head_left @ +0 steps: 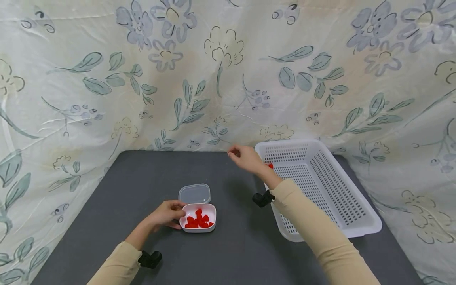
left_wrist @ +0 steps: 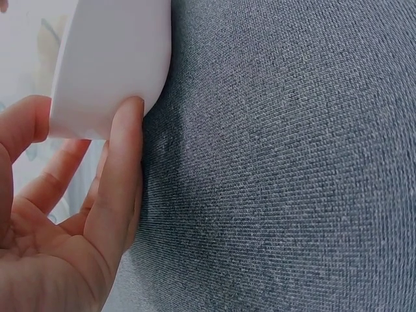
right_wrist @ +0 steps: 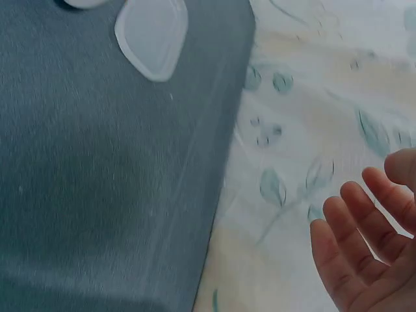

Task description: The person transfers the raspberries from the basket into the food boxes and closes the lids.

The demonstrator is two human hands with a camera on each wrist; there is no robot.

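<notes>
White box (head_left: 198, 222) of red pieces pinched by left hand (head_left: 167, 214); right hand (head_left: 246, 158) loose, apart

A dark grey tabletop (head_left: 231, 253) fills the near scene. A clear lid (head_left: 194, 194) lies flat near its middle. Floral cloth (head_left: 213, 71), cream with grey-blue leaves and flowers, hangs behind and drapes down both sides.

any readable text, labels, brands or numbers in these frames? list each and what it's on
None. No words, brands or numbers show in any view.
White box of red pieces, held by the left hand: unmarked.
Clear lid: unmarked.
White basket: unmarked.
Floral cloth: printed flowers only, no lettering.
</notes>
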